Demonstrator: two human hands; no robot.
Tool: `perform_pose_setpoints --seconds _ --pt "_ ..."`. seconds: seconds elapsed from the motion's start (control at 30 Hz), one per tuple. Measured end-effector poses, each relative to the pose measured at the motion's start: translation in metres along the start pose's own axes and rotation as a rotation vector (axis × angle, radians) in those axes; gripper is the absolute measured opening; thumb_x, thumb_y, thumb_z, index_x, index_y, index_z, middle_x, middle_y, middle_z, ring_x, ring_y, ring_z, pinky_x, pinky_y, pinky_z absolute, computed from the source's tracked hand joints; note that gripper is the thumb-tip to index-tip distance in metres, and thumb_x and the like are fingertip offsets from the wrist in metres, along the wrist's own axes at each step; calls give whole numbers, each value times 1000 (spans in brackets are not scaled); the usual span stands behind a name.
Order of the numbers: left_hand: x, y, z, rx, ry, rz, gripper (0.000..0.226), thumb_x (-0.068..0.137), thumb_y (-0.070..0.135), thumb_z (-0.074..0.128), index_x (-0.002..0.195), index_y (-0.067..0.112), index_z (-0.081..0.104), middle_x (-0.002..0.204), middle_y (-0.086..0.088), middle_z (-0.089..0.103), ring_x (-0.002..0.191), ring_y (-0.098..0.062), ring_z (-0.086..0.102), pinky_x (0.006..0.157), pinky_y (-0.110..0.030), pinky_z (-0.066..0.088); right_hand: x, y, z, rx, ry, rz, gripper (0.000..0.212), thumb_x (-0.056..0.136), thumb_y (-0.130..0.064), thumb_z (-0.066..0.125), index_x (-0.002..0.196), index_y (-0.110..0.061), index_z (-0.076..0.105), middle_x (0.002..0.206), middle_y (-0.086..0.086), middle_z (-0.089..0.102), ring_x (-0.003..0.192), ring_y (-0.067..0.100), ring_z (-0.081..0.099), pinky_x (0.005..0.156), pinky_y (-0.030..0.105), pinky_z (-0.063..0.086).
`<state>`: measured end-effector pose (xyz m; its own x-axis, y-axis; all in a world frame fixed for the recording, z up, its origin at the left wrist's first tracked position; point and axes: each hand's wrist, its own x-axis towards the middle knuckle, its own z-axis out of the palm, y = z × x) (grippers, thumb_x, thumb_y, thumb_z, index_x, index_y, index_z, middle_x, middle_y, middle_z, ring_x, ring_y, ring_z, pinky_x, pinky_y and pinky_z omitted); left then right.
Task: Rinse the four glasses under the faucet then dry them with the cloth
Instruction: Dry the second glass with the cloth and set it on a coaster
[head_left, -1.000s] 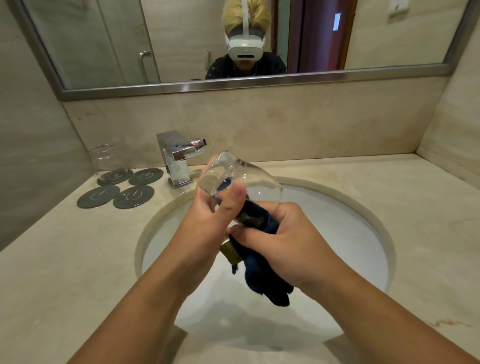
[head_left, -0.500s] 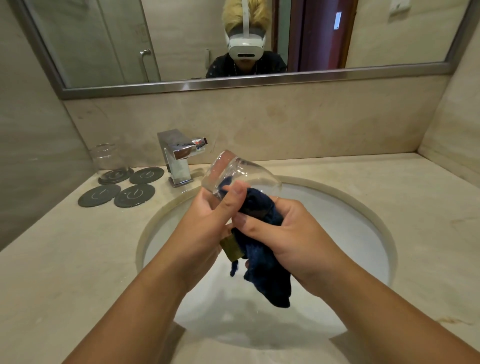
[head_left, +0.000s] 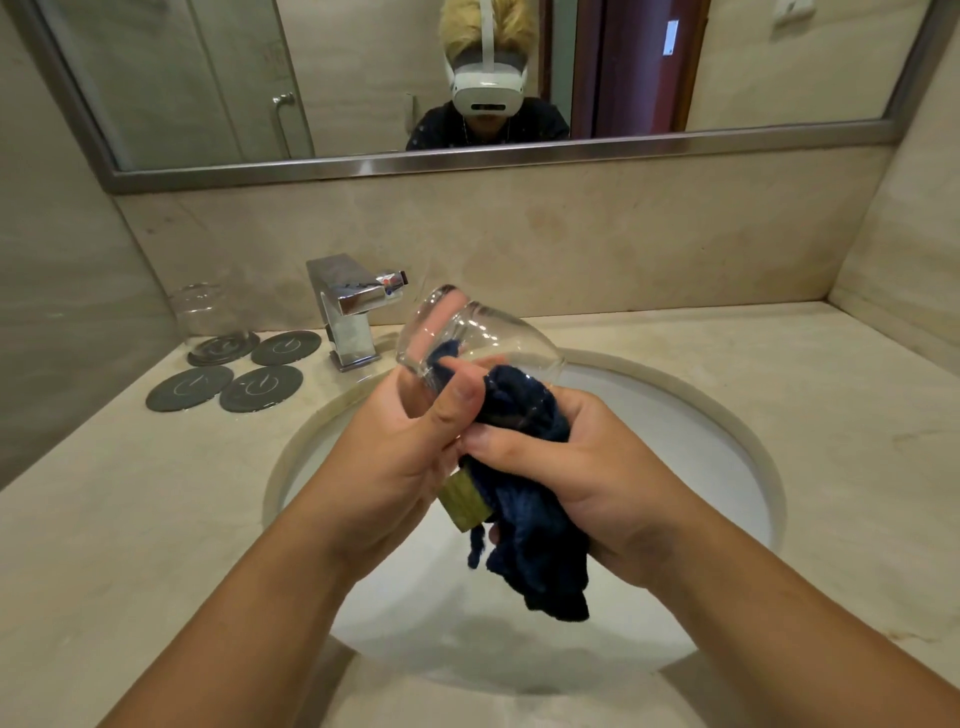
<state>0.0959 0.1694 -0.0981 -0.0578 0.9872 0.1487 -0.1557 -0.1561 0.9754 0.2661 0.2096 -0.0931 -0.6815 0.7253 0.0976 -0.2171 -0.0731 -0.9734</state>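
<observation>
Holding a tilted glass over the sink, the left hand wraps its fingers round it. The right hand clenches the cloth, pushed into it.

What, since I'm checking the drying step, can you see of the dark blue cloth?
The dark blue cloth is soft, towel-like fabric, bunched and creased. Its upper part is pushed into the clear glass, which the left hand holds tilted above the sink. The right hand grips its middle. A tan label shows at one edge, and its lower end hangs loose over the basin.
</observation>
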Motion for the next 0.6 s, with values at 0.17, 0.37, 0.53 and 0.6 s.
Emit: perform_pose_setpoints --seconds 0.17,0.37,0.53,0.6 --pt "0 2 3 -6 48 -24 120 58 72 93 153 13 51 133 -12 74 127 -30 71 95 -37 62 0 3 7 -175 131 -123 8 98 -17 74 94 -19 81 84 12 78 77 22 75 74 34 61" --pt "3 -3 9 69 165 25 116 50 85 89 126 1 61 114 -28 72 112 -41 73 106 -59 53 -2 7 12 -386 158 -106 35 104 -26 67 75 -43 71 63 20 59 48 47 59 42 35 42" --pt "1 -5 4 100 148 8 113 46 82 92 126 7 64 109 -10 75 111 -31 76 88 -41 60 1 4 4 -279 60 -39 5 98 -15 74 98 -10 76 74 10 73 64 17 69 61 30 56" --pt "-1 -1 1 41 102 2 118 49 74 96 136 3 59 117 -11 76 117 -30 75 88 -33 61 -1 1 2 -157 3 1 11 95 -8 76 105 -11 78 81 4 76 74 15 73 69 27 57"
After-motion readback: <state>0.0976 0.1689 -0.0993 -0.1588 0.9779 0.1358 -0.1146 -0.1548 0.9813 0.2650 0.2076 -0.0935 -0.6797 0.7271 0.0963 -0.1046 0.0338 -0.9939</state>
